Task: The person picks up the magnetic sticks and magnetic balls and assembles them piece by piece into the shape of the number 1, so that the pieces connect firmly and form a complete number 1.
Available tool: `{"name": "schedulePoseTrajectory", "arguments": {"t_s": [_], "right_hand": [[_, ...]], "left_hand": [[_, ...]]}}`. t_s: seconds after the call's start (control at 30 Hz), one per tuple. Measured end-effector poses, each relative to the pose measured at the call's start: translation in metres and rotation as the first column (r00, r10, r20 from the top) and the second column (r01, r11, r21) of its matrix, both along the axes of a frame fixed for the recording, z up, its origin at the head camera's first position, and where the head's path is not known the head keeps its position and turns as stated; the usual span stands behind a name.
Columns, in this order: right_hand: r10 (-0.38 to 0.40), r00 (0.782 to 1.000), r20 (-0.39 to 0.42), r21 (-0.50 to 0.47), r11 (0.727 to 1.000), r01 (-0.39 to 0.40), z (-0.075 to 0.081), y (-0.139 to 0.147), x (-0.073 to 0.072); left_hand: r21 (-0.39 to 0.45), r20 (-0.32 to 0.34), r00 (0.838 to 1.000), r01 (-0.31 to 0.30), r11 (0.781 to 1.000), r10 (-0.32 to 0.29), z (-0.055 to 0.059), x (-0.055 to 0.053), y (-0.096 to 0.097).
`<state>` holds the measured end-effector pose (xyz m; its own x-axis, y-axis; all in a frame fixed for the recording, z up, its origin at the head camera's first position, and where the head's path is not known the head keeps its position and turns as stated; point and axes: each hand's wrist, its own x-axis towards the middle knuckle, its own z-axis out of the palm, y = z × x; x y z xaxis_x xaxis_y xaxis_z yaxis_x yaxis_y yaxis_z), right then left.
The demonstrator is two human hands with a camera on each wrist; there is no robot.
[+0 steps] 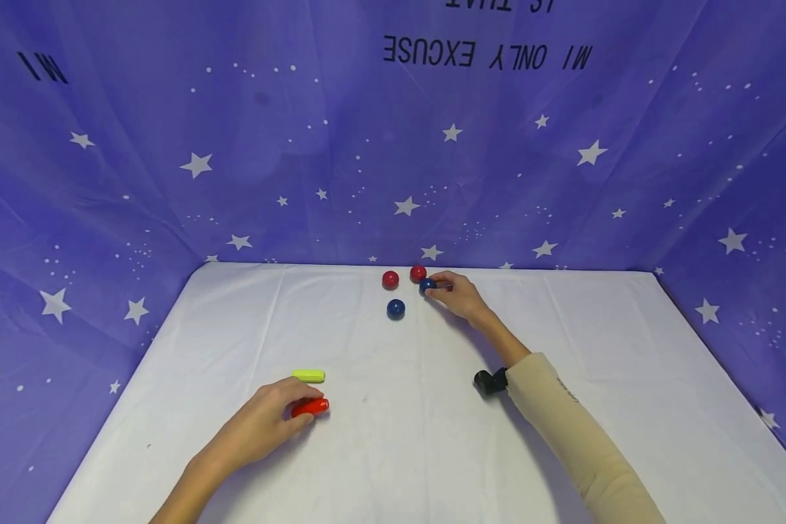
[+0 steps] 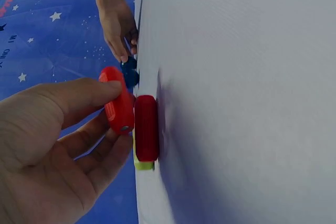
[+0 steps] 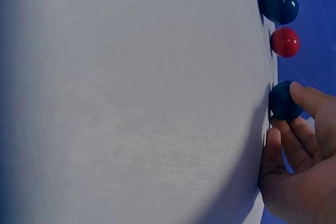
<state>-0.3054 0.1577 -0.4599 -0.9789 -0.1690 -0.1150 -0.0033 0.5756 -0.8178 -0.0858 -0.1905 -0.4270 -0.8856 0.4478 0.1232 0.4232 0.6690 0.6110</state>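
My left hand (image 1: 268,418) pinches a short bright-red rounded stick (image 2: 119,109) between thumb and fingers, just above the white table. Below it in the left wrist view lies a dark-red ribbed stick (image 2: 147,129). Beyond that lies a short yellow-green stick (image 1: 308,375). Toward the table's far edge, my right hand (image 1: 457,293) pinches a glossy blue ball (image 3: 283,101) between thumb and fingers. A red ball (image 1: 418,274) sits right behind it. To its left are another red ball (image 1: 390,279) and, nearer, a second blue ball (image 1: 396,309).
A small black object (image 1: 485,383) lies by the right sleeve (image 1: 563,415), partly hidden by it. The white cloth-covered table (image 1: 399,466) ends at a purple-blue starry curtain (image 1: 367,145), which also rises along both sides.
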Motion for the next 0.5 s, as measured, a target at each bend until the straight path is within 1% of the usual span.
{"name": "schedulePoseTrajectory", "arguments": {"t_s": [0.1, 0.23, 0.37, 0.5], "right_hand": [[0.0, 1.0, 0.002, 0.001, 1.0, 0.0, 0.0, 0.0, -0.001], [0.001, 1.0, -0.004, 0.003, 1.0, -0.001, -0.001, 0.001, -0.002], [0.0, 1.0, -0.007, -0.001, 1.0, 0.0, -0.001, 0.002, -0.002], [0.002, 1.0, -0.005, -0.003, 1.0, -0.002, -0.003, 0.002, -0.002]], "left_hand": [[0.025, -0.026, 0.999, -0.03, 0.999, 0.03, 0.0, -0.002, 0.005], [0.069, -0.022, 0.998, -0.059, 0.996, 0.061, -0.001, -0.005, 0.01], [0.12, 0.013, 0.997, -0.075, 0.99, 0.074, -0.001, -0.008, 0.016], [0.163, 0.046, 0.997, -0.07, 0.984, 0.063, -0.001, -0.011, 0.023]]}}
